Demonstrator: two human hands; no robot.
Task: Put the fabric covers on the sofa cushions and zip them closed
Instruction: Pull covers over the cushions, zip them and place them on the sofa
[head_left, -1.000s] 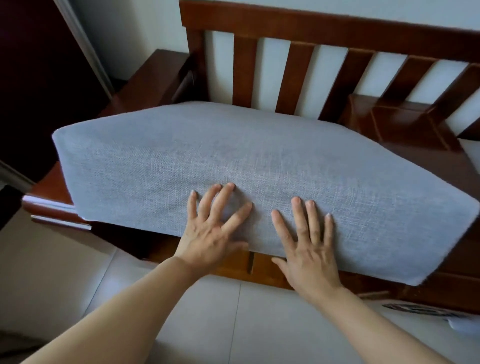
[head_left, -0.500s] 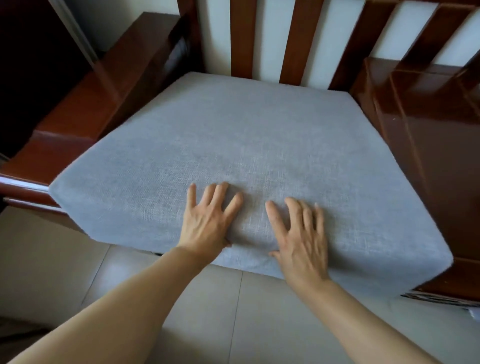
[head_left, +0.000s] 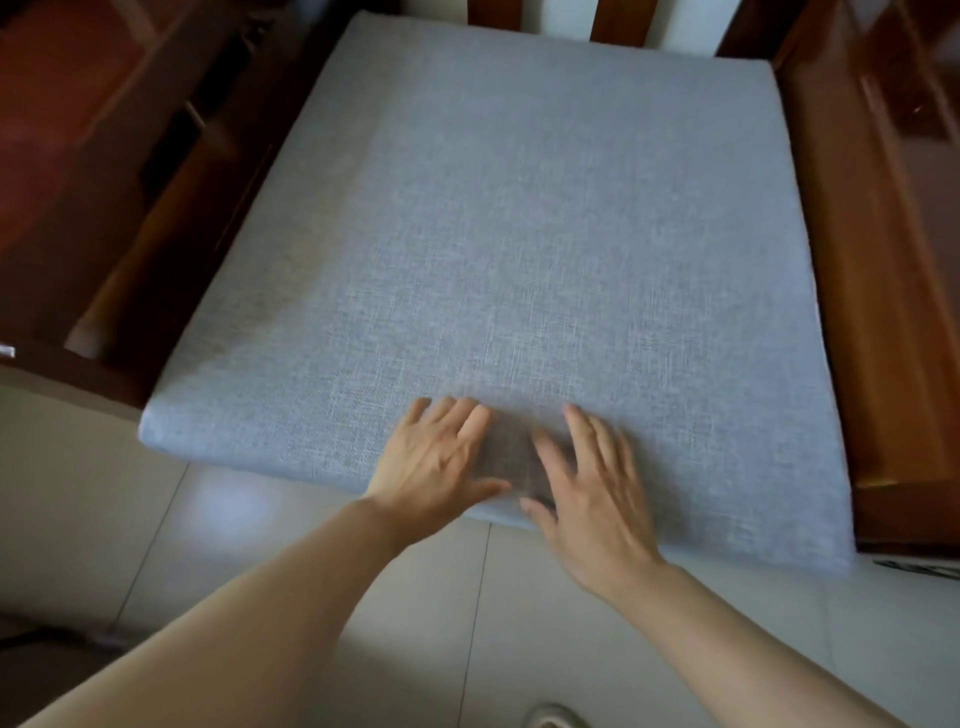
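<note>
Cushion (head_left: 519, 249) in its grey fabric cover now lies flat on the seat of the wooden sofa frame (head_left: 852, 291), lowered from its earlier tilt, front edge overhanging the tiled floor (head_left: 260, 545). Left hand (head_left: 436, 457) and right hand (head_left: 592, 499) press palm-down at that front edge, fingers spread, gripping nothing.

- You have no text, label, brand, number or sign to read: none shows on anything in your view, sharp or blurred.
</note>
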